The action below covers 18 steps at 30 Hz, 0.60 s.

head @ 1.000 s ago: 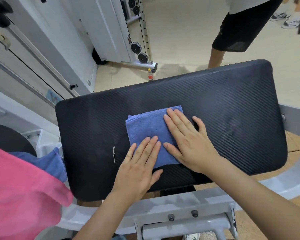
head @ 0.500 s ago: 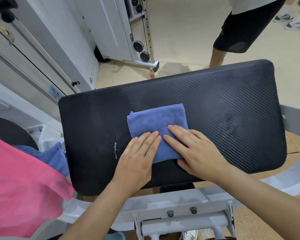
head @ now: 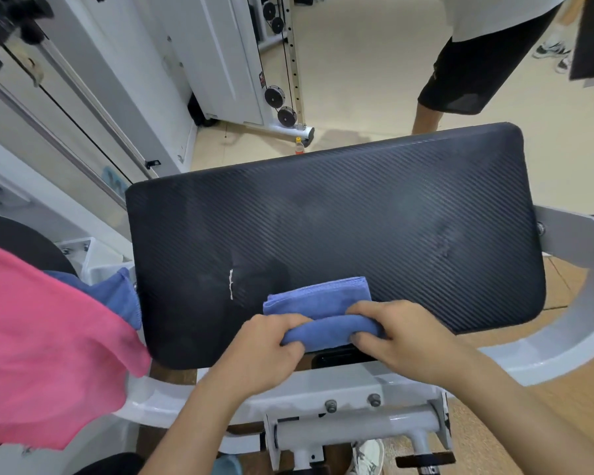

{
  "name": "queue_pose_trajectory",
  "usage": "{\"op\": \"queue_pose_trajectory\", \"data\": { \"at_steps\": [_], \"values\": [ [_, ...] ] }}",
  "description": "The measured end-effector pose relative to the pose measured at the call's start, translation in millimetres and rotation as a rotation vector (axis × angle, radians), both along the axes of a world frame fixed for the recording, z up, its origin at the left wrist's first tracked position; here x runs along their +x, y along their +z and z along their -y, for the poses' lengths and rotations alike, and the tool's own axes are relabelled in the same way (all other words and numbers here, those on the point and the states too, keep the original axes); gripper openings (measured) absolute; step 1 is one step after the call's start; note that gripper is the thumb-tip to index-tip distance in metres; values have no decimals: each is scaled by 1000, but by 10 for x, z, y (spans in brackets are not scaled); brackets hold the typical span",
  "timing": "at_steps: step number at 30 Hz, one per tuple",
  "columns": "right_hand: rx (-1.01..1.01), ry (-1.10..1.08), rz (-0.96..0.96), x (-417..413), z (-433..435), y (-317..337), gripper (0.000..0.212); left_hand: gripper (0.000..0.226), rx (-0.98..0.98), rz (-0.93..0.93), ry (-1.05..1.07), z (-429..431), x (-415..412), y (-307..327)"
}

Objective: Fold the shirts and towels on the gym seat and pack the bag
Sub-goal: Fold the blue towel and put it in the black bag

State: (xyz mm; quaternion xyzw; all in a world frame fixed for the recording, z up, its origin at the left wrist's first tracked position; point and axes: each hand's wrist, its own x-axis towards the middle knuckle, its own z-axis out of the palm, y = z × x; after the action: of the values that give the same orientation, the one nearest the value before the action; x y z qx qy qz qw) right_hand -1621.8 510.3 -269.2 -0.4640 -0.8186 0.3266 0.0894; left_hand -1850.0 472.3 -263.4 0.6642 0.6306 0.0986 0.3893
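Both hands were down at the near edge of the black ribbed padded gym seat (head: 357,217), and both were clamped on the folded blue microfibre towel (head: 323,299). The left hand (head: 266,342) had its fingers curled round the left end of the near fold; the right hand (head: 403,334) gripped the right end the same way, knuckles up, fingertips tucked beneath the cloth. Nothing loose there, a firm two-handed hold, the hands apart with towel between them.

The towel's long axis ran left to right, along the seat's near edge. Its far half lay flat on the padding, its near half bunched into a thick roll raised in the hands, just over the edge.

How the thumbs sat was hard to tell; the cloth hid them. To the left a pink fabric shirt (head: 38,354) hung over a second blue cloth (head: 126,296), covering most of it, and the picture's edge cut the shirt off. Below the seat ran the white metal frame (head: 340,385). Beyond it stood a person in black shorts (head: 474,70), seen only from the waist down.
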Motion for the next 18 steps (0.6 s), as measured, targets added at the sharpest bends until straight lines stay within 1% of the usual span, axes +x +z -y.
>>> {"op": "queue_pose_trajectory", "data": {
  "at_steps": [2,4,6,7,9,10,12,14,16,18],
  "values": [
    [-63,-110,-72,-13,5,-35,11,41,-28,111,82,-52,-40,5],
    [-91,-207,-123,-25,-8,-56,11,40,0,222,185,-79,-94,3],
    [-70,-238,-107,-49,-18,-72,13,35,34,277,267,-27,-111,-9],
    [-39,-225,-70,-69,-23,-80,15,36,36,282,297,15,-98,-22],
    [49,-185,15,-118,-34,-82,22,36,57,258,343,85,-37,-82],
    [79,-177,42,-136,-45,-83,24,30,89,243,370,96,-6,-116],
    [80,-194,37,-153,-71,-80,24,17,129,220,409,72,24,-153],
    [23,-250,-45,-147,-95,-80,20,12,103,180,399,6,18,-145],
    [-38,-341,-145,-143,-107,-100,17,15,79,125,348,-70,-23,-142],
    [-75,-433,-227,-158,-120,-139,19,17,63,78,327,-135,-26,-101]
  ]
}}
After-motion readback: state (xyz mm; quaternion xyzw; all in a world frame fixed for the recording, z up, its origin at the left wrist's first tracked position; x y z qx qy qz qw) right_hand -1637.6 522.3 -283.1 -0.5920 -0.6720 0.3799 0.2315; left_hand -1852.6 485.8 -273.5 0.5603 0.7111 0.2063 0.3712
